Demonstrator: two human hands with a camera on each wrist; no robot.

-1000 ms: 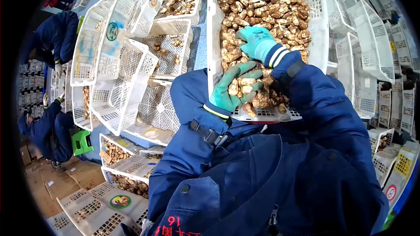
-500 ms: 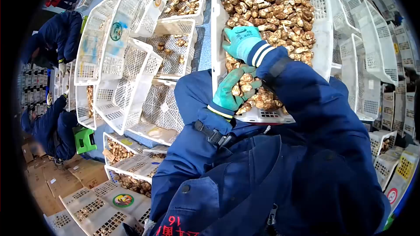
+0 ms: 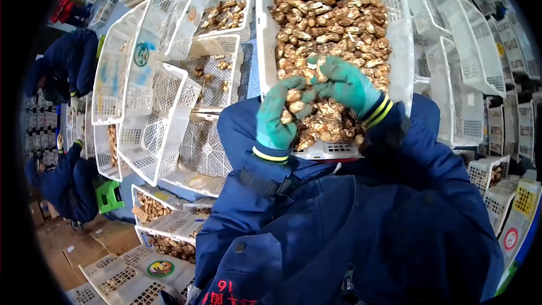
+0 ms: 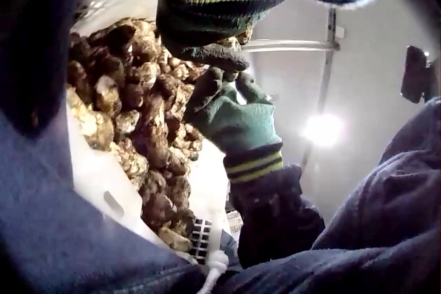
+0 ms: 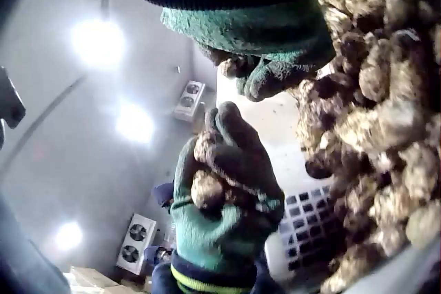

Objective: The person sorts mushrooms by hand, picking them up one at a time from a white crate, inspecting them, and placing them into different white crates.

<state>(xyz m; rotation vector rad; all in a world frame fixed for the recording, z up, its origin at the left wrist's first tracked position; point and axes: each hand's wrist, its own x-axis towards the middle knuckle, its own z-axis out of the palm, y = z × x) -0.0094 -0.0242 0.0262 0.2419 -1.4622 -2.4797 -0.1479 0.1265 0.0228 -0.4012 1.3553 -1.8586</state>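
Observation:
Both hands wear green-coated gloves and are raised over a white plastic crate heaped with brown and whitish stubby mushrooms. My left hand curls round a few mushrooms, which show between its fingers and palm in the right wrist view. Close beside it, my right hand pinches a small mushroom between thumb and fingers. That mushroom's end shows at the fingertips in the right wrist view. Below the hands, larger mushrooms lie at the crate's near end.
White crates with a few mushrooms stand on the left, near stacked empty crates. More crates line the right side. Two people in dark blue work at the far left, beside a green stool. Cardboard boxes cover the floor.
My right hand has gone from the heap at the crate's left side back towards my left hand, and now pinches a small mushroom. My left hand still holds its mushrooms, slightly further left.

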